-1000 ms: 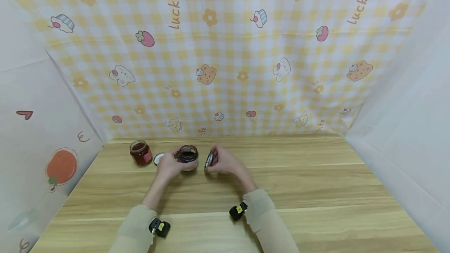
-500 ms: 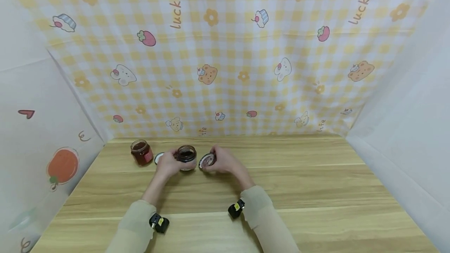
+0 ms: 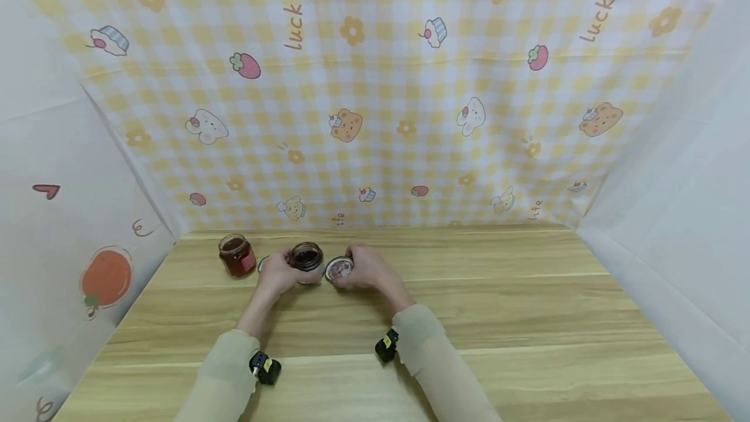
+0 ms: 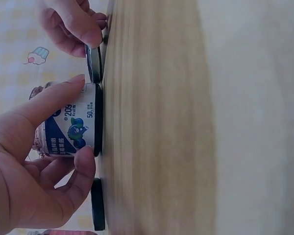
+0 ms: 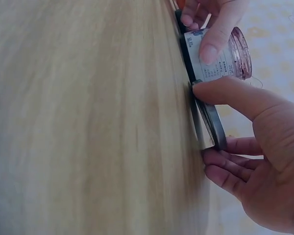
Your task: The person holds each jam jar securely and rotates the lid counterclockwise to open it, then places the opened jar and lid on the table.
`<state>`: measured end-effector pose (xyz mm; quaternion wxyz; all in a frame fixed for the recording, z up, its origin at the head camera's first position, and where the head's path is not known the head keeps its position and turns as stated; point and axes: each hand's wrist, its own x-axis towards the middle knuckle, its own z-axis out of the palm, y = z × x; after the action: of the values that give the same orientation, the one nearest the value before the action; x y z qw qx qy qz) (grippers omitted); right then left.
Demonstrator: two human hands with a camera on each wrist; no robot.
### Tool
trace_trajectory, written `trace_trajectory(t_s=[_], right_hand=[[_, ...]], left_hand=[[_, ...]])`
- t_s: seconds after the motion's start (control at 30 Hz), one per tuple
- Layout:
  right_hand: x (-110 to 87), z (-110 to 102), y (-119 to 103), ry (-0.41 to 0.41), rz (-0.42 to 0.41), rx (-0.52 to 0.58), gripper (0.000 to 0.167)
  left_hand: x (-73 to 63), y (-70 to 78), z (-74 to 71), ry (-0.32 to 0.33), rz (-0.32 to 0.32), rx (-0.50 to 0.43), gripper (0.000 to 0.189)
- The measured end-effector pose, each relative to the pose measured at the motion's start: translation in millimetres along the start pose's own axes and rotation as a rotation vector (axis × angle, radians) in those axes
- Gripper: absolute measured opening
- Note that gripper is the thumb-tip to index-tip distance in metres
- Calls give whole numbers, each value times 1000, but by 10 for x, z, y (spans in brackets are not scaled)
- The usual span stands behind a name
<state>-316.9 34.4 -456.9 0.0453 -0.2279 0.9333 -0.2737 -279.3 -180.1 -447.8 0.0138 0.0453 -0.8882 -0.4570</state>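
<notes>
My left hand point(image 3: 277, 277) grips an open jam jar point(image 3: 306, 256) that stands upright on the table. The jar's blue and white label point(image 4: 71, 132) with blueberry pictures shows in the left wrist view, between thumb and fingers. Just right of the jar, my right hand point(image 3: 368, 267) holds a dark-rimmed jar lid point(image 3: 339, 269) by its edge, thumb on one side and fingers on the other. Its smeared underside faces up, low over the table; whether it touches the wood I cannot tell. A second lid point(image 4: 98, 204) lies left of the jar, partly hidden by my left hand in the head view.
Another open jar point(image 3: 237, 256) with reddish-brown jam stands at the back left of the wooden table point(image 3: 527, 318). Behind the table hangs a yellow checked cloth point(image 3: 387, 90). Pale panels close off both sides.
The lid in my right hand has turned from nearly on edge to almost flat, underside up, and moved left and lower. My left hand and the jar have shifted slightly left.
</notes>
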Motion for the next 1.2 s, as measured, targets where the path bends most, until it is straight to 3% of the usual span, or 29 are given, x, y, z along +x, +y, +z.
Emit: trace_trajectory(t_s=[0.33, 0.9, 1.2], right_hand=[[17, 30, -33, -7, 92, -9, 48], [74, 34, -45, -23, 124, 54, 56], [93, 52, -103, -18, 185, 33, 70]], left_hand=[[46, -34, -19, 1, -16, -15, 76], [69, -8, -45, -2, -67, -3, 86], [94, 8, -34, 2, -74, -16, 87]])
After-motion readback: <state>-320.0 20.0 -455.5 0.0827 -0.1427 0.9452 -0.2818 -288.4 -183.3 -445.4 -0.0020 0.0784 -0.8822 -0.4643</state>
